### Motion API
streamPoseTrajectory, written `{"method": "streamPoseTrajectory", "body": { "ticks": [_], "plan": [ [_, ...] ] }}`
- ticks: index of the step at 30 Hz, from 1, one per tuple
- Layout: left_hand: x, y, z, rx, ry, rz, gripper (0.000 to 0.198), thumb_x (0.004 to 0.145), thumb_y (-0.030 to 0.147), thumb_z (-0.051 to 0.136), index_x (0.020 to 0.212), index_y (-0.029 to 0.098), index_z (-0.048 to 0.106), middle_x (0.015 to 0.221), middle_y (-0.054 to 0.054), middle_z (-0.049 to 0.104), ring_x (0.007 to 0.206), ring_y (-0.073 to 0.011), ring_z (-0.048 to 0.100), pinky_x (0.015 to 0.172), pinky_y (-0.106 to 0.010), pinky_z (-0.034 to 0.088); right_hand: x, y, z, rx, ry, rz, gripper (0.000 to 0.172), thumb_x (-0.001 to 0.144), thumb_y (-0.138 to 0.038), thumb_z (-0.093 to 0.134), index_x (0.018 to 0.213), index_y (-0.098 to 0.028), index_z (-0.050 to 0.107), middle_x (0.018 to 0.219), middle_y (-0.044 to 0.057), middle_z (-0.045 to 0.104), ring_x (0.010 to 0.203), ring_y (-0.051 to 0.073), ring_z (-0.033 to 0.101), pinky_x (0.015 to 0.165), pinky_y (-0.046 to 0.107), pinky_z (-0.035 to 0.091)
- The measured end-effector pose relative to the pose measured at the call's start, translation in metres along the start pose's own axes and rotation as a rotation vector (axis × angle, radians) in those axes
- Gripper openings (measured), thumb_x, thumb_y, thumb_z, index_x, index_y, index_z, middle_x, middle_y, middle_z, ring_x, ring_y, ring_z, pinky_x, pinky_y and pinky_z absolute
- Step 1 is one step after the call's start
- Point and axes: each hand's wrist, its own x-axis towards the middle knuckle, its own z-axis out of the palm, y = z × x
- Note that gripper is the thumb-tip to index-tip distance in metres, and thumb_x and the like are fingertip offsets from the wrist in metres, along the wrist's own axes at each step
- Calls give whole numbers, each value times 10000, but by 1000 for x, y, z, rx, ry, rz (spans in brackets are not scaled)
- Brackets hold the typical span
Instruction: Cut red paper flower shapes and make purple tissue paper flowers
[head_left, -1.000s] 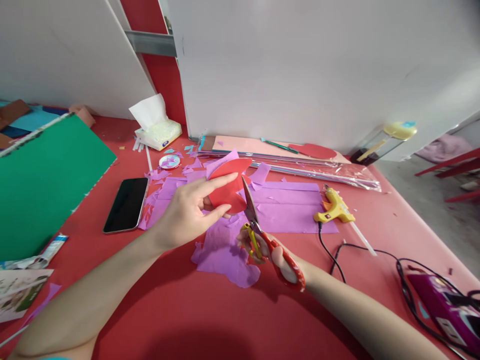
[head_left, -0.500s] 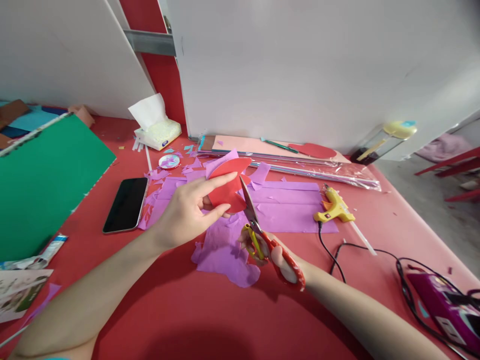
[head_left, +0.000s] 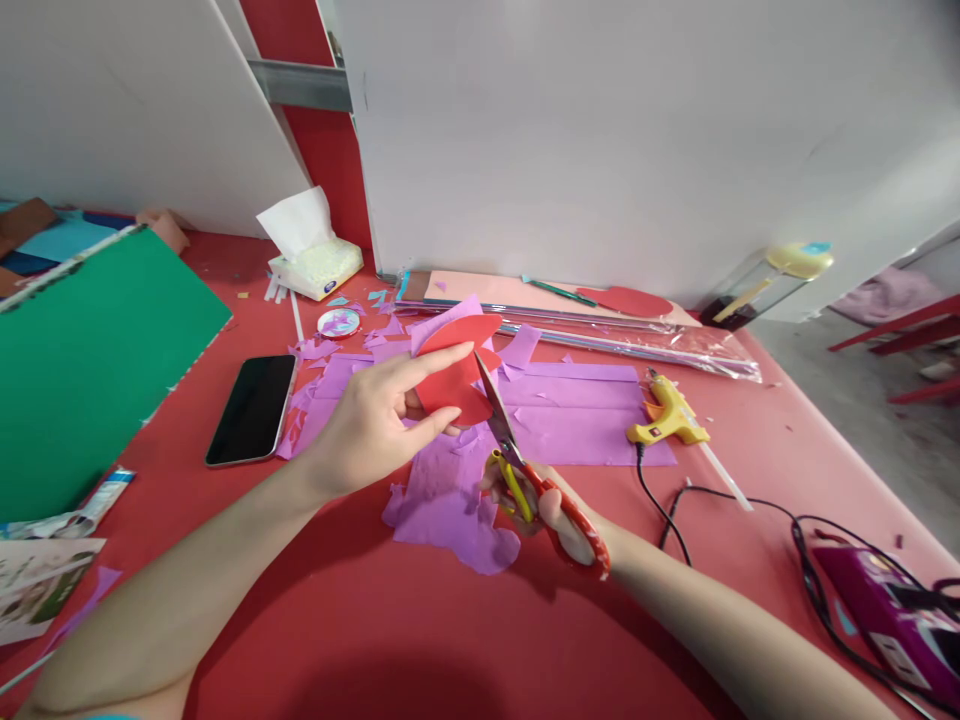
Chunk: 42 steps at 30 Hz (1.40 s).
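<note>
Red paper piece (head_left: 451,388) pinched in left hand (head_left: 375,420). Right hand (head_left: 553,508) grips scissors (head_left: 504,430), blades at paper's right edge. Phone (head_left: 253,410) lies left, yellow glue gun (head_left: 673,415) right.

The left hand (head_left: 375,415) pinches a red cutout (head_left: 446,385) above purple pieces (head_left: 457,530); the right hand (head_left: 551,510) holds scissors (head_left: 504,430) at its edge.

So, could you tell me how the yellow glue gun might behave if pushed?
The glue gun would probably slide rather than roll, since it lies on its side. Its black cord would likely drag along, and the thin purple sheet partly beneath might shift.
</note>
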Motion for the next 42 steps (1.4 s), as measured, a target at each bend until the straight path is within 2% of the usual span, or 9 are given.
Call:
{"method": "streamPoseTrajectory", "body": {
  "ticks": [5,12,18,21,25,31,36,42],
  "plan": [
    [0,1,-1,-1,-10,-31,463,757,203,600,1210,231,504,840,-17,608,603,-123,659,551,-183,554,0,-1,-2,-52,-12,21,718,662,-809,267,880,-160,485,652,-26,329,486,64,242,388,196,223],
    [1,1,-2,-61,-35,-71,482,762,204,596,1230,245,483,974,-35,621,624,-124,668,568,-188,555,-1,7,-3,-33,11,30,673,678,-794,280,804,-159,467,628,-39,296,491,59,233,383,180,221],
    [2,0,-4,-91,-59,-90,489,747,196,611,1218,246,493,1028,-40,622,613,-116,664,533,-172,545,0,0,-4,-87,-42,32,663,704,-780,248,814,-164,464,653,-29,299,520,74,231,403,197,227],
    [2,0,-5,-101,-73,-106,491,745,199,612,1219,236,493,1058,-53,623,609,-118,663,543,-187,555,0,-5,-4,-103,-68,12,620,730,-757,258,831,-185,475,688,-14,332,552,96,253,446,226,282],
    [3,2,-7,-102,-74,-95,509,728,161,622,1216,238,499,1001,-46,654,563,-108,655,517,-177,553,-1,-7,-4,-82,-107,13,598,755,-731,259,1002,-226,464,778,7,372,620,121,305,581,289,376],
    [4,1,-9,-89,-81,-39,515,711,137,621,1205,234,510,1027,-50,649,569,-104,647,498,-181,556,-1,-9,-4,-70,-147,4,586,778,-704,251,1061,-233,453,807,17,381,639,130,318,635,317,387],
    [3,1,-10,-51,-135,-73,522,729,168,610,1228,265,489,1170,-58,580,568,-99,650,496,-176,544,-1,-11,-3,-35,-132,30,606,713,-754,294,1006,-257,479,772,3,354,611,127,286,620,323,399],
    [3,1,-10,-74,-154,-84,538,740,156,597,1240,307,468,1167,-42,582,593,-103,662,510,-173,543,-2,-1,-2,-35,-54,19,586,735,-738,293,975,-245,500,798,31,406,631,143,331,597,324,402]
  ]
}}
